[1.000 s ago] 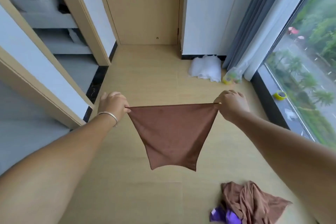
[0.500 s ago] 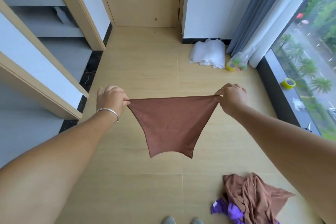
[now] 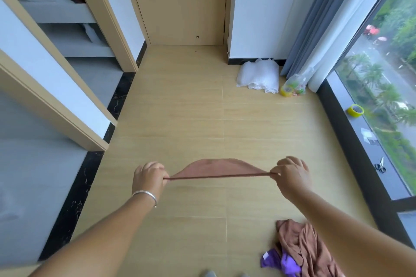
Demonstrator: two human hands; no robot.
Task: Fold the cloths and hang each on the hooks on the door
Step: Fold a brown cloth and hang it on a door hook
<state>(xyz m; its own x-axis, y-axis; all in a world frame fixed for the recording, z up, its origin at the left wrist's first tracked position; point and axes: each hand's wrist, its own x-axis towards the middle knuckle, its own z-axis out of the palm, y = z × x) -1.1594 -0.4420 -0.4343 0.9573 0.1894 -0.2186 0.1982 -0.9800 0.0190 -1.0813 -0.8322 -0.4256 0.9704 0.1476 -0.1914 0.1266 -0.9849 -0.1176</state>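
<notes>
I judge folding underway: left hand (image 3: 148,179) and right hand (image 3: 291,176) each pinch a corner of the taut brown cloth (image 3: 216,167); next, bring corners together

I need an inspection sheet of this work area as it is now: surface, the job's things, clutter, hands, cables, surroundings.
Surface: wood-look floor, pale planks.
Job's things: brown cloth stretched taut in the air between both hands, top edge straight; brown pile and purple cloth crumpled on the floor at lower right; door shut, no hooks in view.
Clutter: white bundle and clear bag by the curtain; tape roll and scissors on the sill.
Hands: left hand pinches one cloth corner, bracelet on its wrist; right hand pinches the other.
Cables: nothing seen.
Surroundings: window at right with grey curtain; open shelves at left.
</notes>
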